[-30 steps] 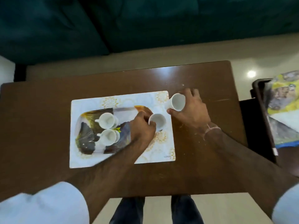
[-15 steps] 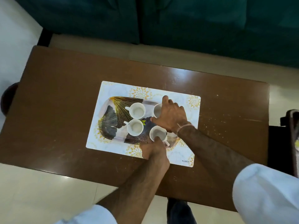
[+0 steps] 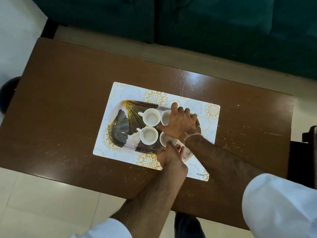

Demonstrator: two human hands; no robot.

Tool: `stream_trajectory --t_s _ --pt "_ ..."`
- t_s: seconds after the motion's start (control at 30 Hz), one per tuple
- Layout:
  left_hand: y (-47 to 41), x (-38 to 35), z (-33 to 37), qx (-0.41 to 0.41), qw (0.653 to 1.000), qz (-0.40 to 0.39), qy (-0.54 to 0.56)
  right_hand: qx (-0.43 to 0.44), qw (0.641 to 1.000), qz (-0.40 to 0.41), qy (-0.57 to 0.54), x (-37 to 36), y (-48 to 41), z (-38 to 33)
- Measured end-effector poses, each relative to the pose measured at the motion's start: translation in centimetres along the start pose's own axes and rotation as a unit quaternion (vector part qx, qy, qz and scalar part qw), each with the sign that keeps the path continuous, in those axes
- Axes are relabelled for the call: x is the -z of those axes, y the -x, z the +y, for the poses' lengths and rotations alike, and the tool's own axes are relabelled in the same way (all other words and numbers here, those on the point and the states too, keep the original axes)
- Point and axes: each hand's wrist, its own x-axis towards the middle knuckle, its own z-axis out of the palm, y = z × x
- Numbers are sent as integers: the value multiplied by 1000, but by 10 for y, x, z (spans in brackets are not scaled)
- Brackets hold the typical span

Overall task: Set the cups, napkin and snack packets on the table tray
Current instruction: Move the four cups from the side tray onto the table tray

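Observation:
An oval tray (image 3: 120, 121) with a black and gold leaf pattern lies on a white placemat (image 3: 211, 109) on the brown table (image 3: 68, 109). Several white cups stand on the tray in a tight square: far left (image 3: 151, 117), near left (image 3: 148, 135), far right (image 3: 165, 118) and near right (image 3: 166, 139). My right hand (image 3: 181, 124) reaches over the far right cup, thumb and index finger around it. My left hand (image 3: 171, 157) grips the near side of the near right cup with its fingertips. No napkin or snack packets are in view.
A dark green sofa (image 3: 205, 23) runs along the far side of the table. A dark piece of furniture (image 3: 308, 143) stands off the table's right end. A dark round object (image 3: 8, 93) sits on the floor at the left. Pale floor tiles show in front.
A second ago both hands held cups at the tray's right edge. The cups now stand on the tray beside the other two. Since half a second ago the hands have barely moved.

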Motion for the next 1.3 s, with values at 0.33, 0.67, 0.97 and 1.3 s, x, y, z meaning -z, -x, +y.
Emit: stream_trajectory --t_s 0.33,0.67,0.97,1.3 --pt "-2 48 74 -539 722 -68 -427 151 984 75 -59 0 52 26" --pt "-50 24 151 -572 295 -153 -750 109 993 16 35 -19 31 7" --pt "-60 28 159 -620 238 -184 -724 76 997 26 7 -32 40 -3" --pt "-38 22 154 -673 322 -180 -641 62 989 114 -76 -26 55 -2"
